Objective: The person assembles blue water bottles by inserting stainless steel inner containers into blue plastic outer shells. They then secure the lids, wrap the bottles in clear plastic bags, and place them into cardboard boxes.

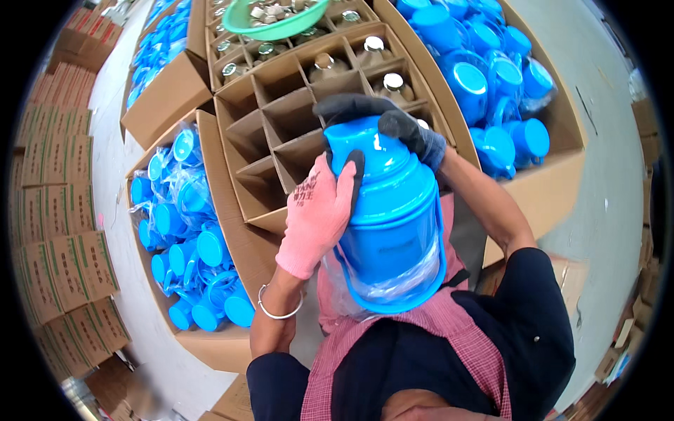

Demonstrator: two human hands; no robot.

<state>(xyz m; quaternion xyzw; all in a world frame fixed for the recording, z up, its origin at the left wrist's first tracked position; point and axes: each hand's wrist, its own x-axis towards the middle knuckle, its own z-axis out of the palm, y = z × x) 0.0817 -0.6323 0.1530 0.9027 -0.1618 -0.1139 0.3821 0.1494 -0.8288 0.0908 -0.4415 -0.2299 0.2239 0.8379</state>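
Observation:
In front of my chest I hold a large blue plastic jug (390, 242), its narrower stepped end pointing away from me. Clear plastic film clings to its wide end near my apron. My left hand (317, 214), in a pink glove with dark fingertips, presses against the jug's left side. In a dark glove, my right hand (393, 123) curls over the narrow far end; some of its fingers are hidden. Just beyond both hands stands a divided carton (256, 133), where several bottles (326, 67) sit in compartments, some white-capped, while other compartments hold nothing.
A green basin (281, 28) of small pale pieces rests on the bottles' carton. Open cartons of blue plastic parts flank me: cup-like pieces (186, 259) on the left, larger handled ones (484, 77) on the right. Stacked brown cartons (60, 203) line the far left.

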